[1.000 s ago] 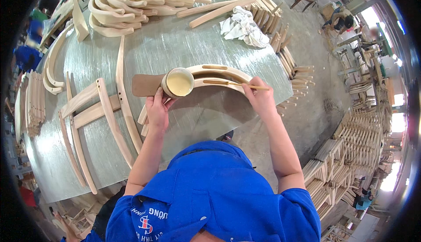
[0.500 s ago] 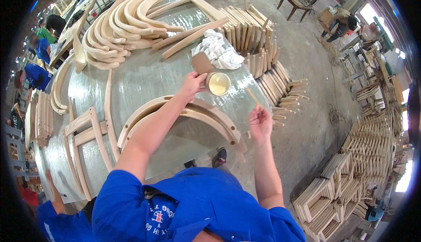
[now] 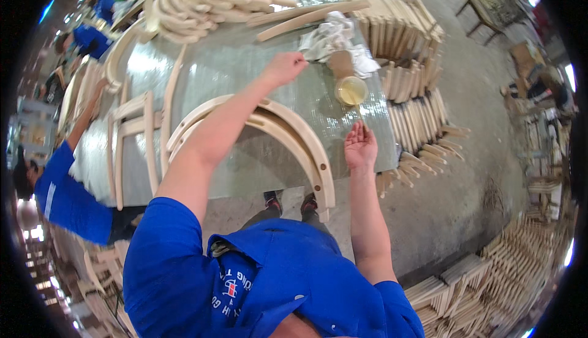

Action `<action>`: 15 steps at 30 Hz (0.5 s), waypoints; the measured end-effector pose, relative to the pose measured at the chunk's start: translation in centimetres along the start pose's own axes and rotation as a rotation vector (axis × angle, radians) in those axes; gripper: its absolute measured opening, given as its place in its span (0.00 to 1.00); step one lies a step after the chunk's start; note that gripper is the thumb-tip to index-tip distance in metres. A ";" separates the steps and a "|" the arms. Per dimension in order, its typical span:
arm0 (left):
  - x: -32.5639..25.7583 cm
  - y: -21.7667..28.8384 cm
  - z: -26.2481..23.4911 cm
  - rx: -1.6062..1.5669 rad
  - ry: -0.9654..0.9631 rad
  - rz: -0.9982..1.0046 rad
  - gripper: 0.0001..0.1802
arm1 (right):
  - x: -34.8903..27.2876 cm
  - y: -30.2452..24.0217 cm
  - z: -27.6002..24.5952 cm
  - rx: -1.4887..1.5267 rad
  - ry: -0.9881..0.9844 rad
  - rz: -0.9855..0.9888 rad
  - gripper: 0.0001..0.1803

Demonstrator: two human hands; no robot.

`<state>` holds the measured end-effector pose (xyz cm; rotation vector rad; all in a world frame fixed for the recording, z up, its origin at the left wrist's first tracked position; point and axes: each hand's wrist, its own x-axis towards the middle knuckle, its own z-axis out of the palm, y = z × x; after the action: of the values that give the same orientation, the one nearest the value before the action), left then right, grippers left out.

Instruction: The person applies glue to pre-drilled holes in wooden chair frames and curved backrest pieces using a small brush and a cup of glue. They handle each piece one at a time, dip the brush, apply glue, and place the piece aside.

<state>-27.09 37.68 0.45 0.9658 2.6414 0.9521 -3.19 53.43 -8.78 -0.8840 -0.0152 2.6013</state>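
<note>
My left hand [image 3: 286, 68] reaches across the table, its fingers closed at the near-left edge of a crumpled white rag [image 3: 331, 36] and seeming to pinch it. A round cup of pale yellow paste [image 3: 351, 91] stands near the table's right side, against a brown flat piece [image 3: 341, 63] that looks like sandpaper. Just nearer than the cup, my right hand [image 3: 360, 146] is palm up and pinches a thin stick [image 3: 359, 112], whose far end meets the cup. In front of me lie curved wooden rails [image 3: 288, 123] with dark holes, one reaching past the table edge.
The table [image 3: 245, 80] is covered with shiny film. Curved wooden parts [image 3: 202, 1] pile at the far left; a wooden frame [image 3: 131, 129] lies left. Stacked wooden pieces [image 3: 404, 31] line the right side. A co-worker in blue [image 3: 73, 191] reaches in from the left.
My left hand has let go of the cup and moved to the rag. The stick in my right hand has come to the cup. The view has shifted, and the co-worker has come further in.
</note>
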 end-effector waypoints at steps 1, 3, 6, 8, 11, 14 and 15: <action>-1.8 -0.8 -2.8 -0.019 0.060 0.016 0.15 | 0.2 0.5 0.0 0.009 0.005 0.014 0.14; -5.9 -1.9 -7.2 -0.077 0.104 -0.093 0.17 | 0.7 0.6 0.0 0.031 0.010 0.010 0.15; -14.5 -5.5 -11.0 0.272 0.124 0.030 0.30 | 0.8 1.3 0.2 0.042 0.014 0.021 0.19; -18.7 -6.6 -10.6 0.529 0.058 0.166 0.40 | 1.0 1.1 0.3 0.078 0.006 -0.001 0.20; -21.2 -6.3 -8.1 0.631 0.092 0.121 0.47 | 0.9 1.1 0.8 0.072 -0.005 -0.023 0.22; -20.1 -6.3 -6.1 0.561 0.236 0.220 0.46 | 0.6 1.0 1.5 0.057 -0.009 -0.030 0.25; -19.5 -6.3 -5.8 0.561 0.284 0.245 0.44 | 0.5 0.9 1.7 0.052 -0.016 -0.025 0.26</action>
<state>-17.34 18.81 -0.02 1.3833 3.1709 0.3993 -4.89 52.99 -7.88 -0.8394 0.0365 2.5738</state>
